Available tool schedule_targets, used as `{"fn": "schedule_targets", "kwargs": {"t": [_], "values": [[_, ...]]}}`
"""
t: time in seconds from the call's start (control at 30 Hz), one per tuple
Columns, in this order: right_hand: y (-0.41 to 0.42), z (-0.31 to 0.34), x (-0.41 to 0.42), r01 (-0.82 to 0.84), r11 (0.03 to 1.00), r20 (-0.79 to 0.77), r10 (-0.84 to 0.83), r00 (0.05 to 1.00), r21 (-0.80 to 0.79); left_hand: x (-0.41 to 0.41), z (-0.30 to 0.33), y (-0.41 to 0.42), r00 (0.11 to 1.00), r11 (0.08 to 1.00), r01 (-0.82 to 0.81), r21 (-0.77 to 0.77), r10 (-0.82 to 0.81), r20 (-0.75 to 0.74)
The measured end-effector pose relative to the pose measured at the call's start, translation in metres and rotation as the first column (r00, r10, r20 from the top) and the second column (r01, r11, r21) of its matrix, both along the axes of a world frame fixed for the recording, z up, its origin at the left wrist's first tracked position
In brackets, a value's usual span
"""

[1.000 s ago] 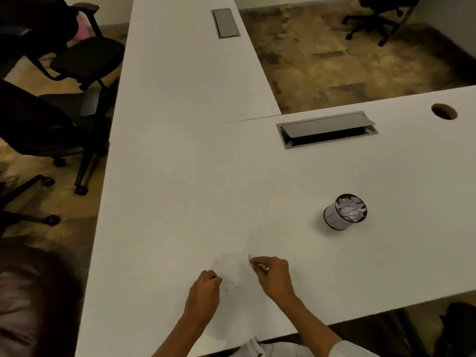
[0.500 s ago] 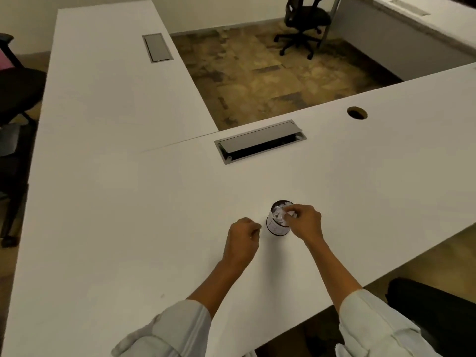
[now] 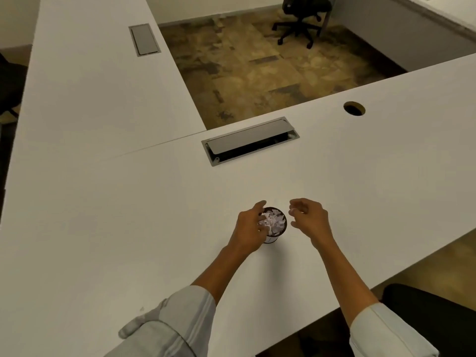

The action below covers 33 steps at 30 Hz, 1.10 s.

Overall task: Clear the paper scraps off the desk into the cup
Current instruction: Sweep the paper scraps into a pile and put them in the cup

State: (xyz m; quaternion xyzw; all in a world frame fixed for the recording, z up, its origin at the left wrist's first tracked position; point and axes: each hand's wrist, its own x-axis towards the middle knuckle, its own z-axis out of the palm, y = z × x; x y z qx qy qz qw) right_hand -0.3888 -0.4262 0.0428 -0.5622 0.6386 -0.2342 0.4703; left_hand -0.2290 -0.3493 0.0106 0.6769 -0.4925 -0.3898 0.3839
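Observation:
A small dark cup (image 3: 273, 237) stands on the white desk (image 3: 128, 228) near its front edge, filled to the rim with white paper scraps (image 3: 274, 222). My left hand (image 3: 247, 229) is against the cup's left side. Its thumb reaches past the far rim and its fingertips are spread over the scraps at the left rim. My right hand (image 3: 310, 220) hovers just right of the cup without touching it, fingers curled loosely apart, with nothing clearly in it. A tiny pale speck (image 3: 141, 309) lies on the desk near my left sleeve.
A grey cable hatch (image 3: 249, 141) with its lid ajar lies behind the cup, and a round cable hole (image 3: 354, 108) is at the back right. A second hatch (image 3: 144, 39) sits on the left desk wing. A black chair seat (image 3: 432, 318) is under the front right edge.
My right hand picked at a scrap on the desk, carried it to the cup, and has now drawn away to the right, open. My left fist moved onto the cup's left rim and spread.

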Motion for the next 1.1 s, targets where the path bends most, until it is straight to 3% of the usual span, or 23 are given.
{"fn": "schedule_targets", "kwargs": {"t": [0.1, 0.23, 0.53, 0.67, 0.83, 1.0, 1.1], "values": [[0.006, 0.002, -0.008, 0.046, 0.998, 0.018, -0.045, 0.999, -0.036, 0.012, 0.001, 0.020, 0.996, 0.992, -0.083, -0.099, 0.079, -0.048], [0.030, 0.002, -0.004, 0.020, 0.996, 0.038, -0.017, 0.999, -0.087, 0.035, -0.006, 0.055, 0.984, 0.980, -0.172, -0.100, 0.167, -0.057], [0.105, -0.036, 0.066, -0.331, 0.944, 0.076, 0.331, 0.941, -0.016, 0.092, -0.028, 0.134, 0.956, 0.967, -0.247, 0.070, 0.231, 0.182], [0.120, -0.048, 0.091, -0.550, 0.835, -0.047, 0.550, 0.834, 0.023, 0.116, -0.036, 0.180, 0.930, 0.947, -0.247, 0.204, 0.172, 0.326], [0.087, -0.048, 0.148, -0.670, 0.732, -0.357, 0.663, 0.658, 0.124, 0.131, -0.049, 0.244, 0.917, 0.906, -0.322, 0.273, 0.227, 0.329], [0.025, -0.044, 0.214, -0.408, 0.841, -0.541, 0.540, 0.645, 0.354, 0.130, -0.049, 0.280, 0.907, 0.916, -0.367, 0.162, 0.314, 0.279], [0.008, -0.055, 0.222, -0.213, 0.900, -0.625, 0.419, 0.658, 0.379, 0.133, -0.049, 0.293, 0.896, 0.894, -0.414, 0.174, 0.367, 0.250]]}}
